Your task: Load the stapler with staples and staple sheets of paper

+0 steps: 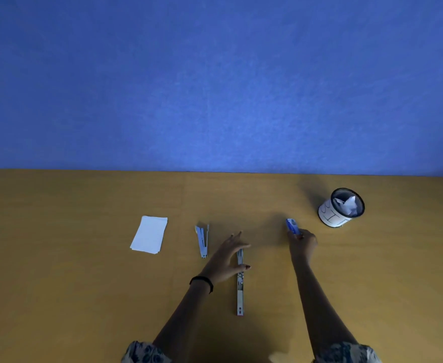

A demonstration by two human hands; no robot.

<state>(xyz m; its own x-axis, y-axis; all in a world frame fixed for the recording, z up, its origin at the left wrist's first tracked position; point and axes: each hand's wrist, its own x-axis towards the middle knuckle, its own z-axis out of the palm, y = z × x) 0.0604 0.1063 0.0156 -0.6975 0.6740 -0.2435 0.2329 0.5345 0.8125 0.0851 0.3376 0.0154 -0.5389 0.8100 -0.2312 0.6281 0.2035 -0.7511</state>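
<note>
**A:** Two hands busy, then. What has each got?

**B:** The left hand lies across the stapler, fingers spread and mostly straight, thumb and forefinger laid over the metal. I read that as a steadying press, not a grasp. The right hand has its fingers curled round a small blue box, presumably the staples. I can't tell whether the box is touching the table.

**A:** And the stapler itself?

**B:** Swung fully open, flat in one long line, pointing away from the person, between the two forearms. The paper stack sits well off to the left. A second metal tool lies between it and the left hand.

**A:** What could spoil things from here?

**B:** Mostly the loading, I'd judge. The stapler is only lightly pinned, so pushing a strip into the channel could make it skid or swing. A strip shaken out of so small a box may break or scatter, and one seated crooked or upside down would jam. The hinged top could also snap shut on a fingertip.

**A:** Anything nearby at risk?

**B:** The cup holding crumpled paper stands just beyond the right hand, and a careless sweep could knock it over.
</note>
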